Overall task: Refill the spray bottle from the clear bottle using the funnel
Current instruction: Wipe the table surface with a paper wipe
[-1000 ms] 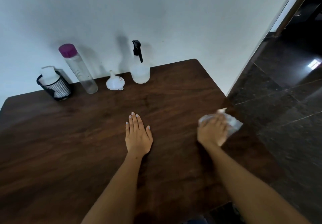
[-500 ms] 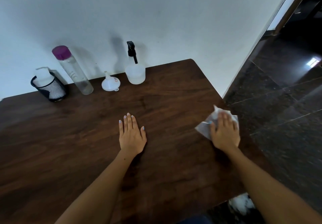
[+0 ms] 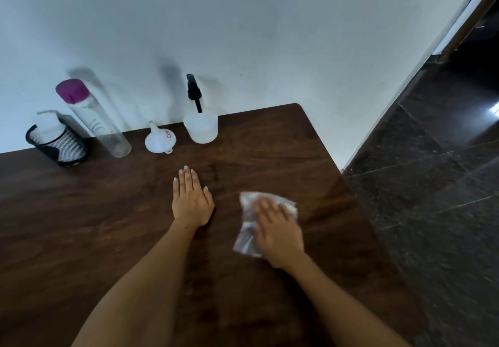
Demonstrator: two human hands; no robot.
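Against the wall at the back of the dark wooden table (image 3: 81, 225) stand a spray bottle (image 3: 200, 124) with a black trigger head, a white funnel (image 3: 159, 139) lying mouth down, and a tall clear bottle (image 3: 93, 118) with a purple cap. My left hand (image 3: 191, 199) lies flat on the table, fingers together, well in front of the funnel. My right hand (image 3: 278, 229) presses flat on a crumpled white tissue (image 3: 247, 228) to the right of it, motion-blurred.
A black mesh holder (image 3: 58, 144) with a white pump bottle inside stands at the back left. The table's right edge drops to a dark tiled floor (image 3: 432, 184). A doorway opens at the far right.
My right hand has swept the tissue leftward from near the table's right edge toward the middle. The left hand has stayed flat in place.
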